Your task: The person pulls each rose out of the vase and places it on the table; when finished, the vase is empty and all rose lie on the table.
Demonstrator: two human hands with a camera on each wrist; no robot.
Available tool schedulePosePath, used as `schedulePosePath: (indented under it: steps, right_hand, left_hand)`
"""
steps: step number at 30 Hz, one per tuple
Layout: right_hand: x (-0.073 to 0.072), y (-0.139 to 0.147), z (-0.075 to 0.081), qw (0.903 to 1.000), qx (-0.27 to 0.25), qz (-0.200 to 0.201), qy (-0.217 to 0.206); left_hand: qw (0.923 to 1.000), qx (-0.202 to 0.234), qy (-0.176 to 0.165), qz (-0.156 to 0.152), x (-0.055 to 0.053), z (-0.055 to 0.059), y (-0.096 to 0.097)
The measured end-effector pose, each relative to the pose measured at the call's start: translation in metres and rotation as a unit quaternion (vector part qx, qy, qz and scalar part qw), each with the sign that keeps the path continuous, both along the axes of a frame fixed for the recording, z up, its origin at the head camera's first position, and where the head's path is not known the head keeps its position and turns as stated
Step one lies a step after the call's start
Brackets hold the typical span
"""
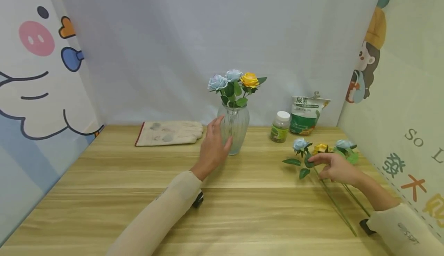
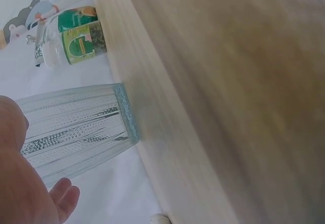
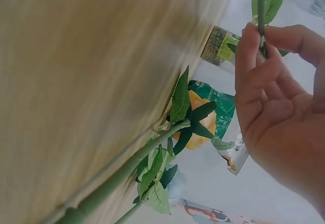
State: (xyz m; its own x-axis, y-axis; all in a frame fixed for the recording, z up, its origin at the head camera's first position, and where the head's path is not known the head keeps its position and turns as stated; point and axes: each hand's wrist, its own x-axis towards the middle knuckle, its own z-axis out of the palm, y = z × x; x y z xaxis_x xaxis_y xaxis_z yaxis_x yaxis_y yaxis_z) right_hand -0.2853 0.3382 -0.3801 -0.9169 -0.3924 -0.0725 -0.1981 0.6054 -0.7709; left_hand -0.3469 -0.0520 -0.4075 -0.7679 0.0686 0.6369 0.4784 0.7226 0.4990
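Note:
My right hand [image 1: 338,169] pinches the stem of a light blue artificial rose [image 1: 300,144] between thumb and fingers, just under its leaves. The right wrist view shows the green stem [image 3: 262,5] between the fingertips. A ribbed clear glass vase [image 1: 239,128] stands upright at the back middle, holding two light blue roses [image 1: 217,83] and a yellow rose [image 1: 249,80]. Beside the vase's left side is my left hand [image 1: 212,150], its fingers extended along the glass. Another yellow rose [image 1: 320,148] and a blue rose [image 1: 344,144] lie beyond my right hand.
Cream work gloves [image 1: 170,133] lie flat at the back left. A small jar with a white lid [image 1: 280,127] and a clipped green-and-white pouch [image 1: 306,115] stand right of the vase. A curtain [image 1: 173,55] closes off the back; printed side panels flank the wooden table [image 1: 243,217].

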Motion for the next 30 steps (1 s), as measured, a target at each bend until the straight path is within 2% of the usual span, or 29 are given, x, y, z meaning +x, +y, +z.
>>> schedulePosePath:
  steps: [9,18,23,30]
  right_hand:
    - [-0.0030,0.0035,-0.0052,0.9997,0.021,0.003,-0.015]
    - [-0.0053,0.0029,-0.0084,0.9974,0.050,0.039,-0.033]
    - [-0.0056,0.0014,-0.0093,0.9960,0.070,0.043,-0.035]
    - [-0.0060,0.0021,-0.0066,0.9957,0.056,0.052,-0.051]
  left_hand:
    - [1.0000,-0.003,-0.001,0.000,0.0008,0.0005,0.0007]
    - [1.0000,-0.006,0.004,0.003,0.0002,0.0002,0.0002]
    - [0.9999,-0.011,0.000,-0.001,0.0003,-0.0006,-0.0002]
    - [0.9999,-0.010,-0.004,-0.002,0.0006,-0.0013,0.0000]
